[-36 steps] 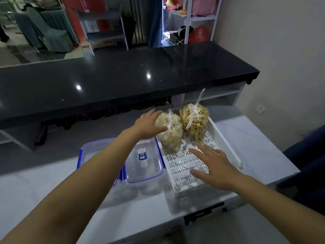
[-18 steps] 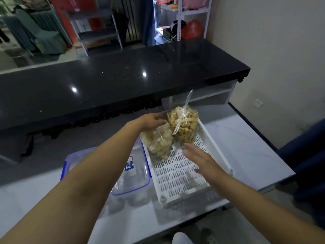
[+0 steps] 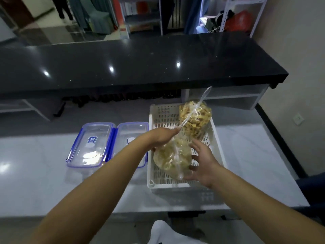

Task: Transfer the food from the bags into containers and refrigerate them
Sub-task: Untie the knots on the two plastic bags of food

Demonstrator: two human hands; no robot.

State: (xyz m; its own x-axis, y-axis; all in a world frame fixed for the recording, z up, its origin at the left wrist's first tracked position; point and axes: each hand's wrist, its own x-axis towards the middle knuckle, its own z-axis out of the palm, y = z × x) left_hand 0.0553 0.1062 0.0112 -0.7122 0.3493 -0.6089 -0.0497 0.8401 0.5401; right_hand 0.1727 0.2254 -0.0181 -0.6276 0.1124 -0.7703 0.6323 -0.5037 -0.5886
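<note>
A clear bag of pale chips [image 3: 173,158] hangs tilted over the white slotted tray [image 3: 219,143]. My left hand [image 3: 162,137] pinches its tied top. My right hand [image 3: 202,162] cups the bag's right side and underside with spread fingers. A second clear bag of golden sticks [image 3: 196,118] stands upright at the tray's far end, tied with a long plastic tail. Two clear containers with blue-rimmed lids sit left of the tray: one [image 3: 91,144] fully visible, the other [image 3: 132,132] partly behind my left forearm.
The tray and containers rest on a white marble counter [image 3: 255,166]. A raised black countertop [image 3: 140,67] runs across behind it, with open shelves underneath. A beige wall with a socket stands to the right. The counter's near edge lies just below the tray.
My left hand has lifted the chips bag off the tray and drawn it nearer. My right hand left the tray floor and came up against the bag's side.
</note>
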